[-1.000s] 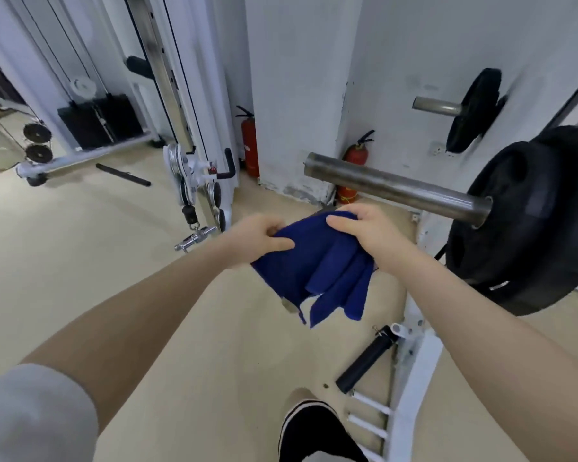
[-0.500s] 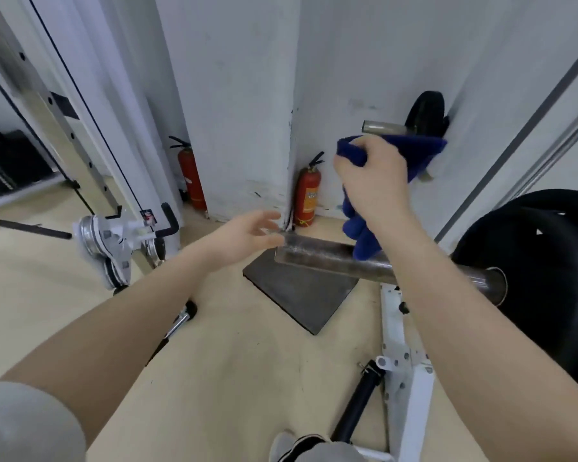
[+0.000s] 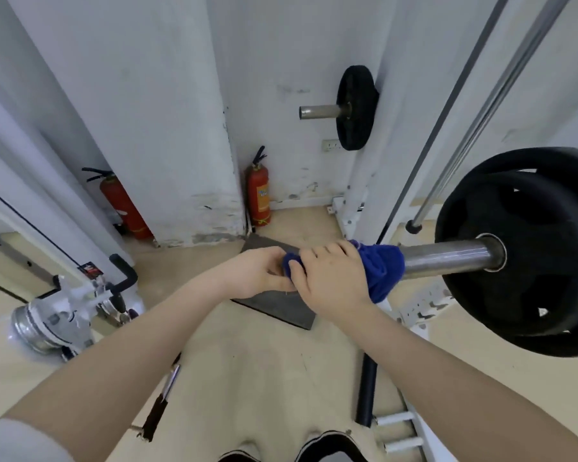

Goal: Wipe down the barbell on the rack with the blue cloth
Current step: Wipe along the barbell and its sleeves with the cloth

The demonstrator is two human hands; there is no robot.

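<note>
Both hands met at the sleeve end of the barbell point(image 3: 444, 258): the right hand point(image 3: 331, 278) curled over the blue cloth point(image 3: 381, 271), wrapping it round the steel, while the left hand point(image 3: 261, 275) pinched the cloth's end just beside it. Right of them the bare sleeve ran into black weight plates point(image 3: 528, 248) (two, it seemed). Beyond the hands a red fire extinguisher point(image 3: 259, 198) stood against the wall.

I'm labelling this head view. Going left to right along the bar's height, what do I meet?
left hand → right hand → blue cloth → bare barbell sleeve → black weight plate
</note>
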